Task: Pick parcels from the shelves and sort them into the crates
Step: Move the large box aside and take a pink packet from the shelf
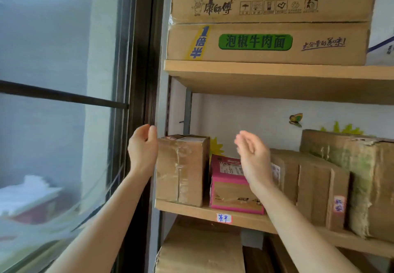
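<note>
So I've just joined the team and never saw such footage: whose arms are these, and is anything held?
No machine here. A person wears a camera on the head, so this one picture looks forward along their own bare arms, with a window on the left. On the middle shelf stand a tall brown box, a pink box and more brown boxes to the right. A big noodle carton sits on the shelf above. The left hand is raised by the tall brown box's left side, the right hand in front of the pink box. Both hands are open and hold nothing.
</note>
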Available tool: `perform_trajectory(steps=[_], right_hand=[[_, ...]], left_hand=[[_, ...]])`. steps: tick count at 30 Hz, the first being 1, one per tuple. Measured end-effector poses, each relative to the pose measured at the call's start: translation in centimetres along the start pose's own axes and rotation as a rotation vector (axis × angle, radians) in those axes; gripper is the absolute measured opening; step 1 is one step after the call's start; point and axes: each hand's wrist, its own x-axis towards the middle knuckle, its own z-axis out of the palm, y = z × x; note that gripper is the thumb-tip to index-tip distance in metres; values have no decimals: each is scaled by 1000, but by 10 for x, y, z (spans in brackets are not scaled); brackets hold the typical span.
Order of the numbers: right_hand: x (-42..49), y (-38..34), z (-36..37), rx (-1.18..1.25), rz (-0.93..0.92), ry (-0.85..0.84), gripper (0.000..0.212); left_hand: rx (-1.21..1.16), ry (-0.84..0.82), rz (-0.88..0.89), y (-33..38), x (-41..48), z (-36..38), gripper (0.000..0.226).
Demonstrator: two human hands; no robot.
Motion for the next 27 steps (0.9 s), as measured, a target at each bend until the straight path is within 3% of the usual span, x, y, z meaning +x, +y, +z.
perform_trajectory(steps=[3, 6, 9, 13, 17, 21, 27], right_hand=[[-6, 7, 51, -157, 99, -245, 51], [-5, 3, 79, -204, 164, -319, 59], [-11, 1, 82, -162, 145, -241, 54], [-40, 3, 70, -69, -37, -134, 42], [-85, 12, 58, -13, -193, -56, 44], [-111, 17, 57, 64, -315, 5, 42], [-111, 10, 58, 89, -310, 5, 46]], left_hand=[[131, -139, -120, -28, -6, -4, 28], [79, -272, -209, -40, -8, -1, 30], [-24, -278, -240, -37, -14, -4, 38], [-208, -185, -260, -23, -42, -20, 28], [-343, -182, -119, -24, -81, -44, 10], [-435, -184, -26, -25, -100, -56, 14], [-429, -211, 9, -21, -96, -57, 13]])
